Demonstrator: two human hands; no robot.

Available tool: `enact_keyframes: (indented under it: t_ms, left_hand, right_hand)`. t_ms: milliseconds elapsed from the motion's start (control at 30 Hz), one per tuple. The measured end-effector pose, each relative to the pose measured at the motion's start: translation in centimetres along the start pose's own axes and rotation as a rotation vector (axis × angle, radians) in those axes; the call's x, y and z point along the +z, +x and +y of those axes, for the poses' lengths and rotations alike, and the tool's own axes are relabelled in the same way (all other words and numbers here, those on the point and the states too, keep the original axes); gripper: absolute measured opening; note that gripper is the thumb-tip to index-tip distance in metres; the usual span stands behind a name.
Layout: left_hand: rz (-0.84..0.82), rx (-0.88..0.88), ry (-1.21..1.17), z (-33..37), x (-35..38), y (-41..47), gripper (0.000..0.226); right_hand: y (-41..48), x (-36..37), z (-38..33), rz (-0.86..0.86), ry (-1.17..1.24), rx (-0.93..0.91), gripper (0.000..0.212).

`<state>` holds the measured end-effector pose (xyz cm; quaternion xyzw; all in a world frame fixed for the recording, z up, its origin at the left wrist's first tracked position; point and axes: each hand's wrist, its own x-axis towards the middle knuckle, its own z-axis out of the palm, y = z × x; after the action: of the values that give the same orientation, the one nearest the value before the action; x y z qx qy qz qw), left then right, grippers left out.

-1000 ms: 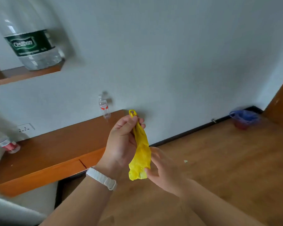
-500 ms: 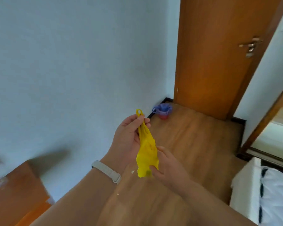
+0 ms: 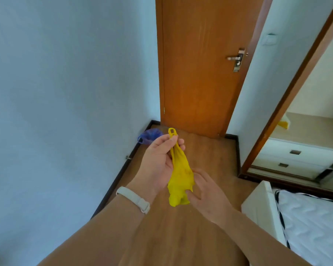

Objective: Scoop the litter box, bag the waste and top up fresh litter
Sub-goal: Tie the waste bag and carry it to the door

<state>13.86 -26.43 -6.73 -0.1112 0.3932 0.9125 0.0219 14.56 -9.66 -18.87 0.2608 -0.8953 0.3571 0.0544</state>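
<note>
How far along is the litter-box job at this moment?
Done: nothing visible; no litter box, scoop or litter is in view. In hand: the left hand pinches the top of a bunched, unopened yellow bag, the right hand pinches its lower end. Left: opening the bag, scooping, bagging the waste, topping up litter.

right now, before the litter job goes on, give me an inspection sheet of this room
surface: wooden floor; no litter box in view
job's things: yellow plastic bag, crumpled and unopened, held up between both hands; scoop and litter not in view
clutter: blue plastic bag on the floor in the corner by the door
hands: left hand grips the bag just below its handle loop; right hand pinches its lower end
cables: nothing seen
surroundings: shut wooden door ahead, white wall on the left, mattress at lower right
</note>
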Motion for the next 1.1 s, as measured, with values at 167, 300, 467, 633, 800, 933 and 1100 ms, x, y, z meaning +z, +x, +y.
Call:
enact_keyframes:
  t_ms: [167, 300, 467, 633, 800, 933, 1100]
  left_hand:
    - [-0.055, -0.015, 0.045, 4.5, -1.7, 6.6, 0.006]
    - [-0.074, -0.002, 0.061, 7.9, -2.6, 10.8, 0.005]
    - [-0.034, 0.026, 0.069, 10.4, -4.5, 16.1, 0.012]
    - [0.052, 0.029, 0.07, 11.9, -6.2, 22.5, 0.008]
    - [0.14, 0.062, 0.121, 12.8, -6.5, 30.4, 0.011]
    - [0.224, 0.055, 0.16, 13.5, -5.4, 36.9, 0.011]
    - [0.227, 0.066, 0.164, 14.7, -3.4, 44.7, 0.015]
  right_hand:
    - [6.6, 2.5, -1.0, 0.037, -0.045, 0.025, 0.043]
    - [12.3, 4.1, -1.8, 0.058, -0.034, 0.027, 0.045]
    - [18.8, 6.2, -0.8, 0.05, -0.046, 0.012, 0.044]
    - [25.2, 9.2, 2.5, 0.0, 0.038, -0.02, 0.043]
    - [32.9, 11.8, 7.1, -0.009, 0.148, -0.079, 0.041]
    - [39.4, 12.3, 11.8, -0.054, 0.207, -0.113, 0.037]
    - [47.2, 11.4, 16.3, -0.076, 0.142, -0.141, 0.036]
